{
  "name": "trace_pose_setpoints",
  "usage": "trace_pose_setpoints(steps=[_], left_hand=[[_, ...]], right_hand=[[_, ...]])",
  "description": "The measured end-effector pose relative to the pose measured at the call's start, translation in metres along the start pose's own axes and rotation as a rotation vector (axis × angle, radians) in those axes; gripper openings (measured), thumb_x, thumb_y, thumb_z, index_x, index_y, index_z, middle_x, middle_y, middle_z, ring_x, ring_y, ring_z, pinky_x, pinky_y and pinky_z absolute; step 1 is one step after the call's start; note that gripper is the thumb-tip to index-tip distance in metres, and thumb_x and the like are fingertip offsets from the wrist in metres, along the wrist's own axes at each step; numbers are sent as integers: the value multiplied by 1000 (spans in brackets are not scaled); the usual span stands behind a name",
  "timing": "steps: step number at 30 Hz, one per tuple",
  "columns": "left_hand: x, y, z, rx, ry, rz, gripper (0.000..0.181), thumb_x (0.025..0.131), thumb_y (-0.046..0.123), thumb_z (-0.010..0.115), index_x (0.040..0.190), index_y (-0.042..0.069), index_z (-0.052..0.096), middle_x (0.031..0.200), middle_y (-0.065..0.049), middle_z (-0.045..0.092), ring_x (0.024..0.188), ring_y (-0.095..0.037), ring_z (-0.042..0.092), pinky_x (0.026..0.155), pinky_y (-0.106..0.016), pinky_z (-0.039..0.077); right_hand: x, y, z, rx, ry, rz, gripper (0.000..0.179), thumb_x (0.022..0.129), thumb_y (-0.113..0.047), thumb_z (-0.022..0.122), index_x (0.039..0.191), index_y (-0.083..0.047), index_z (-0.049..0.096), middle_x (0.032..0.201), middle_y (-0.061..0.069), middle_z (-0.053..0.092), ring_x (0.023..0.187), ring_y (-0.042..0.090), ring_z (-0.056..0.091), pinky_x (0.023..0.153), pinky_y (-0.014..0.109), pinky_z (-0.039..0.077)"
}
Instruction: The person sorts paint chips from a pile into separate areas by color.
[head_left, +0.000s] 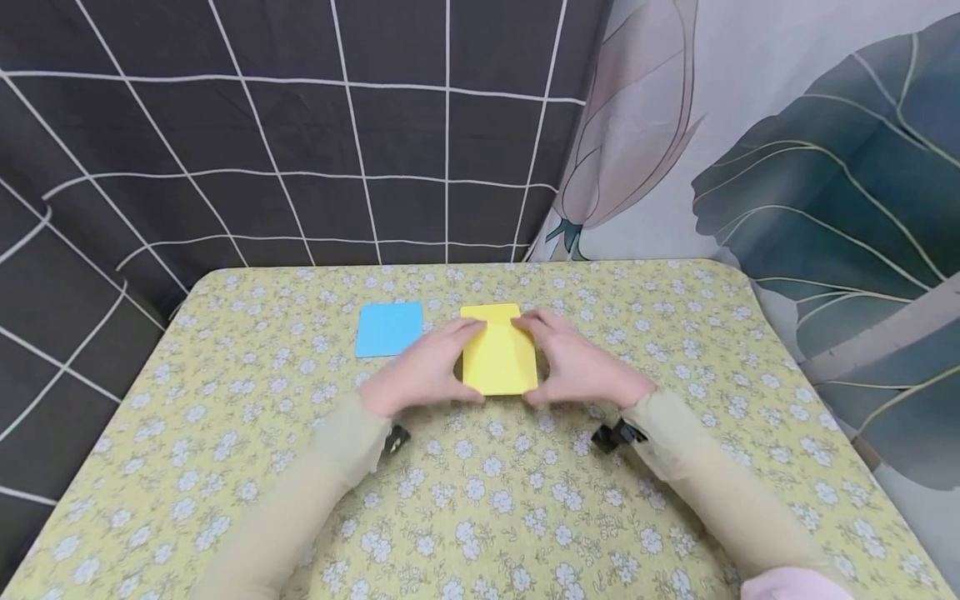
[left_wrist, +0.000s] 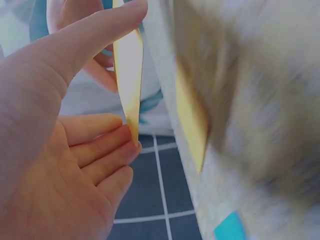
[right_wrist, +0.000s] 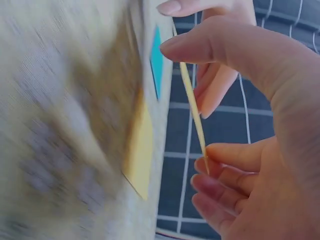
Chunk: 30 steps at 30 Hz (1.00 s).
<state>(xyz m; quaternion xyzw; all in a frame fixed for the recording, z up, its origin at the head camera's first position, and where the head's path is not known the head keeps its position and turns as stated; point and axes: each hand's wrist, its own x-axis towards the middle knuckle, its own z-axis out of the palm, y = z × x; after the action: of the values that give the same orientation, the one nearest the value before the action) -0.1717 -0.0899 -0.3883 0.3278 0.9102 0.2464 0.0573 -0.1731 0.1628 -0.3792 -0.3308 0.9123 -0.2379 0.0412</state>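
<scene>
Between both hands a thin yellow card [head_left: 498, 358] is held above the tabletop, slightly bowed. My left hand [head_left: 426, 367] grips its left side, thumb at the near edge and fingertips at the far edge. On the right side my right hand [head_left: 581, 364] holds it the same way. In the left wrist view the held card [left_wrist: 128, 70] stands apart from a second yellow card [left_wrist: 190, 120] lying on the table. The head view shows only a far strip of that lower card [head_left: 491, 312]. To the left lies a blue card [head_left: 388, 329], untouched.
A yellow cloth with white flowers [head_left: 480, 517] covers the table. Behind it hangs a dark curtain with white grid lines [head_left: 300, 125]; a leaf-patterned curtain [head_left: 825, 167] hangs at the right. Dark camera mounts [head_left: 618, 435] sit under the wrists.
</scene>
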Motion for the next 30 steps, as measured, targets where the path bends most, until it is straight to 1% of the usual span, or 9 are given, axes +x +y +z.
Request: trace_pose_setpoints(steps=[4,6,9,11,14,17,21,25,30], left_hand=[[26,-13,-15,-9,24,-11,107,71,35,94,154,-2,37,156,-14,42,137,-28,45,114,-41,38],[36,-17,-22,-6,27,-29,106,73,35,93,154,-2,37,157,-15,40,139,-29,43,115,-42,37],[48,-23,-28,12,22,-58,104,74,35,91,155,-2,37,157,-17,39,141,-31,41,115,-42,36],[53,-26,-28,11,12,-79,103,74,34,91,154,-3,37,157,-18,40,140,-32,42,115,-43,37],[56,-30,-24,-9,-18,-109,102,75,33,91,154,-3,38,156,-17,42,138,-32,44,113,-41,39],[56,-33,-17,-44,-39,-129,102,74,31,91,153,-4,38,154,-17,44,135,-32,46,112,-41,40],[54,-37,-7,-69,-51,-154,102,73,32,92,153,-3,40,152,-16,47,132,-30,48,110,-41,42],[54,-41,0,-69,-59,-163,100,73,33,92,152,-1,42,149,-15,49,131,-30,49,109,-41,43],[55,-44,3,-74,-63,-153,99,73,31,92,152,-2,42,150,-16,49,133,-30,48,111,-41,41]], right_hand=[[27,13,-10,-28,66,-25,111,59,-33,97,147,8,44,141,19,45,124,31,46,106,50,46],[40,19,-13,-39,84,-14,112,59,-37,98,146,8,45,139,19,46,125,32,44,105,50,45],[55,25,-15,-49,83,20,111,59,-42,98,145,6,47,139,18,49,126,33,43,106,51,44],[63,30,-14,-45,61,50,110,60,-42,97,146,5,48,139,17,50,126,33,44,106,51,43],[69,36,-7,-26,19,94,107,60,-40,96,146,3,49,139,16,51,124,31,44,104,50,44],[70,41,2,-5,-16,121,105,60,-38,96,146,3,50,137,15,51,122,31,44,101,47,46],[70,46,13,14,-43,131,104,62,-38,96,146,3,50,138,16,51,122,31,45,103,45,46],[69,48,18,32,-58,148,104,63,-38,96,147,2,49,140,15,49,124,30,46,104,44,45],[68,49,18,38,-72,158,105,64,-39,95,149,1,47,147,16,47,130,32,44,108,46,43]])
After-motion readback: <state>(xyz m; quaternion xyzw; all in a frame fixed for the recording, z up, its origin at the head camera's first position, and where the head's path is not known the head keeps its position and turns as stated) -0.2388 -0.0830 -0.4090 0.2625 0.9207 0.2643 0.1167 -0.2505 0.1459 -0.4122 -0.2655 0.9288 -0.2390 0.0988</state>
